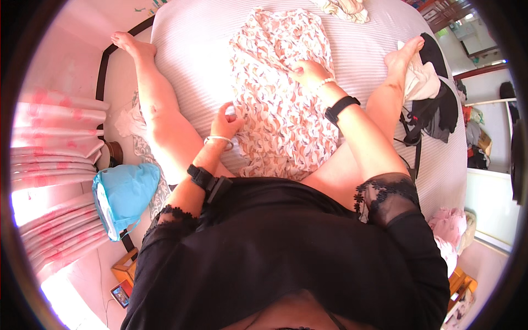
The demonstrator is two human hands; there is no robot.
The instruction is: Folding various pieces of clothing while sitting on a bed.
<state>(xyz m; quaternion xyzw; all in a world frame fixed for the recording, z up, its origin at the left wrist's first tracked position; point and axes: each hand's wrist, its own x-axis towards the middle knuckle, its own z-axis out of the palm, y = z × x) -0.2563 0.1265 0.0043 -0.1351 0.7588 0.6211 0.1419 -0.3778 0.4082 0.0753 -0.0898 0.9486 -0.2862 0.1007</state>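
Observation:
A white garment with an orange and grey print (288, 111) lies spread on the striped bed sheet between my legs. My right hand (309, 74) is on its upper part, thumb and fingers pinching a fold of the fabric. At the garment's left edge is my left hand (227, 121), its fingers curled at the cloth; whether they grip it cannot be told. A light bangle circles my left wrist, and a beaded bracelet is on the right one. Each forearm bears a black strap. The garment's lower end is bunched close to my black top.
A cream cloth (348, 9) lies at the bed's far side. Black and grey clothes (437, 107) with straps lie beyond my right leg, and pink clothes (447, 227) lower right. A blue bag (126, 194) stands at left by pink curtains (57, 136).

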